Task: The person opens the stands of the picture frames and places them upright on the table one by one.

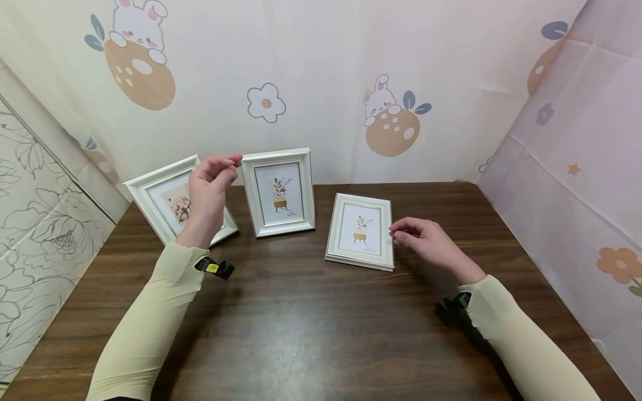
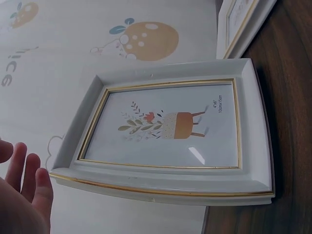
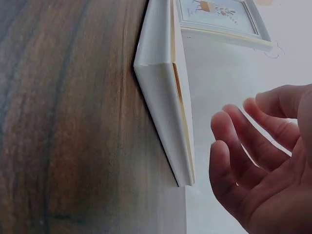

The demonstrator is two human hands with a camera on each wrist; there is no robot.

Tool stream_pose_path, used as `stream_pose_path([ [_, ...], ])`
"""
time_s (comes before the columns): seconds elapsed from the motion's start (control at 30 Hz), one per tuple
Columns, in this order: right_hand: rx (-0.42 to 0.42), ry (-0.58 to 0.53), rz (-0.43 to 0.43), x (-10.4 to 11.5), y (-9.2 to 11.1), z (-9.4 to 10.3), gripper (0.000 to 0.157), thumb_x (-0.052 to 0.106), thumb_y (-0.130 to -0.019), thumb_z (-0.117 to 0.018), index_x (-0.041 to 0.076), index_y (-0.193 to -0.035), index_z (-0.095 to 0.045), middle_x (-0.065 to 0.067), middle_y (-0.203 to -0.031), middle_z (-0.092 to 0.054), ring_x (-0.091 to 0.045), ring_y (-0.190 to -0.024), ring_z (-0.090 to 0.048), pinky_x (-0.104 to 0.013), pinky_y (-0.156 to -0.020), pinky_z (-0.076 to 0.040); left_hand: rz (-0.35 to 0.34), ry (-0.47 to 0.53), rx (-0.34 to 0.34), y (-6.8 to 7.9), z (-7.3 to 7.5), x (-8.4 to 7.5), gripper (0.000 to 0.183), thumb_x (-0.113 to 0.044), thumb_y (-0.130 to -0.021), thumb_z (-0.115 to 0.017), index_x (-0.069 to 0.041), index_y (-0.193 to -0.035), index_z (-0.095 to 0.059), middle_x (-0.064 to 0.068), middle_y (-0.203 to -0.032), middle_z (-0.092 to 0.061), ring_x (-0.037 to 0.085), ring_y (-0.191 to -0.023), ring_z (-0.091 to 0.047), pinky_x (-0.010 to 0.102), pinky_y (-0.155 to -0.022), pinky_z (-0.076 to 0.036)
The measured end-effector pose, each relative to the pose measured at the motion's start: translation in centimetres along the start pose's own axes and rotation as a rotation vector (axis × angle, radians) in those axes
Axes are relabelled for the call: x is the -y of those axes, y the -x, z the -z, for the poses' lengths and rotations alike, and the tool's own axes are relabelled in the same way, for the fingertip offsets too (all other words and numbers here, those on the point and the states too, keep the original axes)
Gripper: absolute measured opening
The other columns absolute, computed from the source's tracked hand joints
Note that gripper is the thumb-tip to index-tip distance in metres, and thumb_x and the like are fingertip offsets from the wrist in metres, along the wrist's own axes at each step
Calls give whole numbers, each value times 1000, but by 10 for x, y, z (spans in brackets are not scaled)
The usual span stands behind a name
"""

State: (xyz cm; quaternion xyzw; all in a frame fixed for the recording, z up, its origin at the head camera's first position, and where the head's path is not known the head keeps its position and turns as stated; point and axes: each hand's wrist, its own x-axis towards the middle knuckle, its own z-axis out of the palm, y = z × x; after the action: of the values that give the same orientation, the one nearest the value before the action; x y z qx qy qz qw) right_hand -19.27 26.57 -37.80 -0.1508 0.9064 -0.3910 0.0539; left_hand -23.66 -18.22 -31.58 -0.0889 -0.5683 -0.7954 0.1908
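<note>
Standing at left of the head view, the flower-photo frame [image 1: 168,197] is partly covered by the left grip [image 1: 208,192], its fingers loosely bent, unloaded and narrowly spaced from the thumb, near the upper left corner of the upright plant-print frame [image 1: 278,192]. Right of centre, the flat plant-print frame [image 1: 360,231] lies on the surface [image 1: 281,323]; just beside its right edge, the right grip [image 1: 426,239] is likewise unloaded, fingers loosely curved, thumb gap narrow.

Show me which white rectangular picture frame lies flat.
The rightmost white rectangular picture frame, nearest the right hand; the left frame and middle frame stand up.
</note>
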Motion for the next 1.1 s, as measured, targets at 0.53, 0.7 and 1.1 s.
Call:
stream_pose_path([
  [0.53,-183,20,-67,-8,-21,5,20,19,-102,-57,7,-115,-67,-18,-112,-67,-35,-97,-63,-36,-72,-51,21,3,120,25,-2,3,18,9,-94,-57,-7,-91,-65,7,-109,-73,22,-104,-67,34,-89,-52],
  [0.7,-222,-13,-82,-10,-26,8,19,18,-103,-56,8,-115,-66,-18,-112,-67,-35,-98,-63,-37,-73,-50,20,-4,133,29,-2,3,20,10,-95,-56,-8,-90,-65,6,-109,-73,21,-103,-67,33,-88,-53],
  [1.1,-208,-11,-146,-25,-42,14,27,23,-104,-53,6,-123,-64,-18,-120,-65,-33,-105,-62,-40,-81,-50,34,26,103,35,4,9,20,10,-94,-58,-7,-88,-65,8,-106,-73,21,-100,-68,31,-84,-54],
])
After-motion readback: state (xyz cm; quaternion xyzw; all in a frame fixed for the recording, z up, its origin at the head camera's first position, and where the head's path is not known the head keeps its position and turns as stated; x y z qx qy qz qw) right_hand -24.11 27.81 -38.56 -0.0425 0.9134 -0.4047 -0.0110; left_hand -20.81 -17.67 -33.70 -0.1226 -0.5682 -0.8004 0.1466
